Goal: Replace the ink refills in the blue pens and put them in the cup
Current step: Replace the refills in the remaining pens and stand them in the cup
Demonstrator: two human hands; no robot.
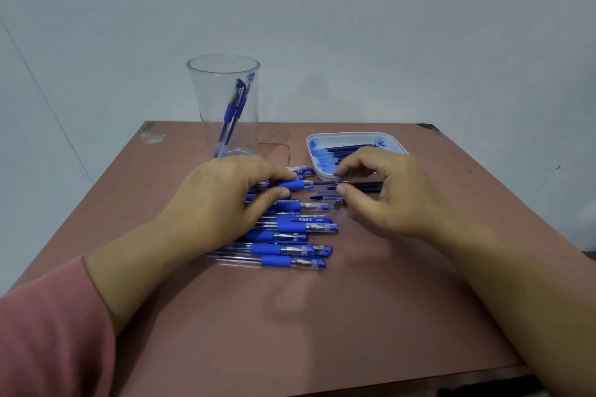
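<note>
The left hand grasps one blue pen by its rubber grip, thumb below and fingers above, holding it level just above the table. The right hand pinches the thin ink refill that sticks out of that pen's open end, forefinger on top and thumb underneath.

Below the left hand's fingers lies a heap of pens; about seven can be counted, all with tips pointing toward the right hand, though some are hidden under the palm. Between the two thumbs lie one loose blue cap and one small metal tip.

Beyond the left hand stands one clear cup holding two blue pens, leaning against its wall. Beyond the right hand sits one white tray of dark refills; their number cannot be told. A pink sleeve covers the left forearm.
</note>
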